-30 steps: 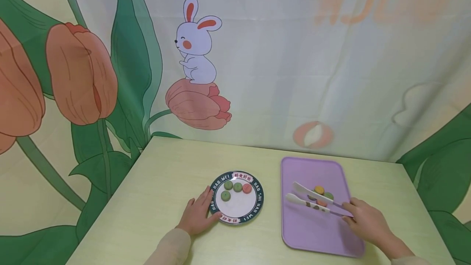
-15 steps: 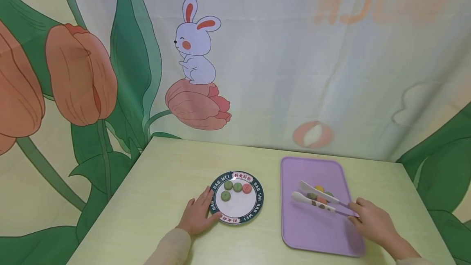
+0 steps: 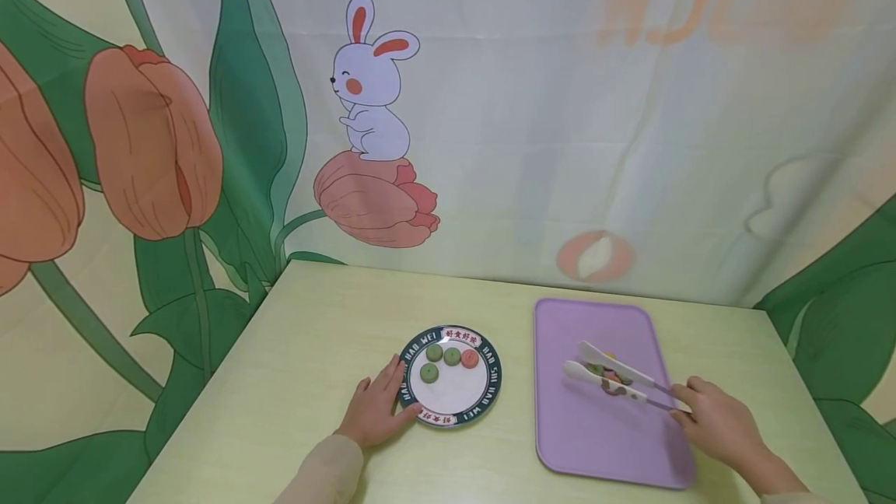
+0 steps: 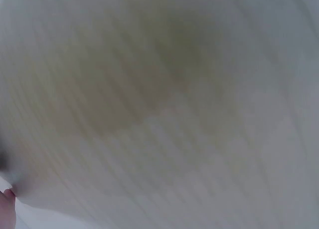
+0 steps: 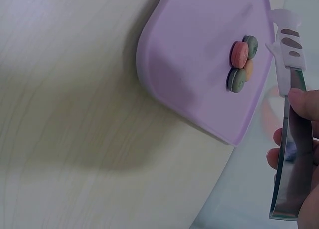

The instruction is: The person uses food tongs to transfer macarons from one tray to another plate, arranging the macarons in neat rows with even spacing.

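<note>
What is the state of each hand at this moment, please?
Left hand: open, its fingers at the edge of the plate.
Right hand: closed, holding the tongs.

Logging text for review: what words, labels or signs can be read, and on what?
"HAO SHI HAO WEI": rim of plate, right; left repeat partly covered by left hand.
"好食好": its far label; last character unclear.
Near label: too small.
Orange lettering, backdrop: too blurred.

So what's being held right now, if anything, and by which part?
The right hand holds the tongs by their metal handle, behind the white ends. The left hand only touches the plate's rim.
</note>
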`<state>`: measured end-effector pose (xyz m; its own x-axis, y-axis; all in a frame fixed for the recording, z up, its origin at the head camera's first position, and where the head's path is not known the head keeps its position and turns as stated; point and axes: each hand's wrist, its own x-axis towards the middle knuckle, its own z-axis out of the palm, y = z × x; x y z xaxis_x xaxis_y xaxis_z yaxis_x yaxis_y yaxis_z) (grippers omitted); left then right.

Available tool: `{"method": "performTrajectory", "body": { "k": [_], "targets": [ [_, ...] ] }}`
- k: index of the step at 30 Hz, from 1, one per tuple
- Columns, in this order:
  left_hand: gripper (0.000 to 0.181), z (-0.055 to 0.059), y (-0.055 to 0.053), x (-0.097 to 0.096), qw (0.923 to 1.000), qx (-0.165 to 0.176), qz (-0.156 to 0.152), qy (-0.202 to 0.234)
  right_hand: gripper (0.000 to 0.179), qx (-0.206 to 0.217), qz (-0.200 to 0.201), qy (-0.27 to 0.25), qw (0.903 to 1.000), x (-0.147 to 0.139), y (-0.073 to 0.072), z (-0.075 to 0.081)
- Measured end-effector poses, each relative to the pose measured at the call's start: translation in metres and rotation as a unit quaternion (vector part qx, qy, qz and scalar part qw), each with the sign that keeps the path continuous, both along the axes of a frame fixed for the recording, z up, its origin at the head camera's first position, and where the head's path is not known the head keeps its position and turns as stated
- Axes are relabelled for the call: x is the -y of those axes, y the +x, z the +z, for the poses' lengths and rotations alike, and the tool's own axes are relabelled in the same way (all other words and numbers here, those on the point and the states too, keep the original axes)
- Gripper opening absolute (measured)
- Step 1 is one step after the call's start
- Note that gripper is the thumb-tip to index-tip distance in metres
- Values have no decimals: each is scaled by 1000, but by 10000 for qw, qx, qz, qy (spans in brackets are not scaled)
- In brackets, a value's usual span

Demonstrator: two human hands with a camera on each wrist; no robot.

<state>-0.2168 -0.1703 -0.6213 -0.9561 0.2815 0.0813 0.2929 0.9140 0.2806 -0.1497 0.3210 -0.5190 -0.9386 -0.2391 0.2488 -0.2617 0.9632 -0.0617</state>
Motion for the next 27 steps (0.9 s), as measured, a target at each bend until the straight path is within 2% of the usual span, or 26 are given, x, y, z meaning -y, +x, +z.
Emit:
{"method": "performTrajectory", "body": {
  "k": [19,27],
  "targets": [
    [84,0,0,-1,10000,73,12,-1,23,419,-294,58,9987,-10,1,-5],
    [84,0,0,0,10000,29,13,10,21,464,-341,37,9983,-11,2,-6]
  ]
}}
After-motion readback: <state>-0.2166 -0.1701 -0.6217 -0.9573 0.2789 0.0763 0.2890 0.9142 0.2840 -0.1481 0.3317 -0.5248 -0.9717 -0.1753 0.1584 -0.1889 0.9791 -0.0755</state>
